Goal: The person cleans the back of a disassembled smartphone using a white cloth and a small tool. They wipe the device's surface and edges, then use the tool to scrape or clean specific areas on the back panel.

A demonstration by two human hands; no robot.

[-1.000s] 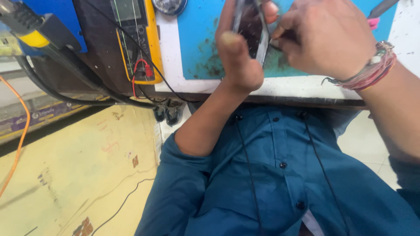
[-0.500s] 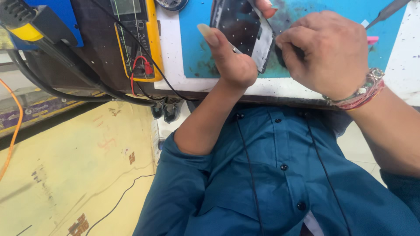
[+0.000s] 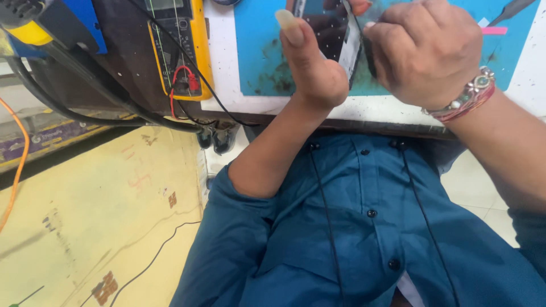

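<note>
Head view of a repair bench. The left hand grips a flat dark phone-like panel, thumb raised at 11 o'clock and fingertips wrapped round the far edge at 12 o'clock; the panel stands tilted on edge above the blue work mat, apparently clear of it. The right hand is closed in a fist around a slim dark tool, whose tip meets the panel's right-hand edge; the tip itself is hidden. A beaded bracelet circles the right wrist. At 9 o'clock from the hands lies a yellow multimeter with red and black leads trailing over the bench edge. A pink-handled tool rests at 2 o'clock. The blue shirt fills the lower frame.

Risks, as judged: the panel is pinched only at its edges and held in the air, so a sideways push from the tool could twist it out of the fingers or crack it. A slip of the tip along the edge could drive it toward the left thumb. The dangling leads could snag a forearm.
</note>
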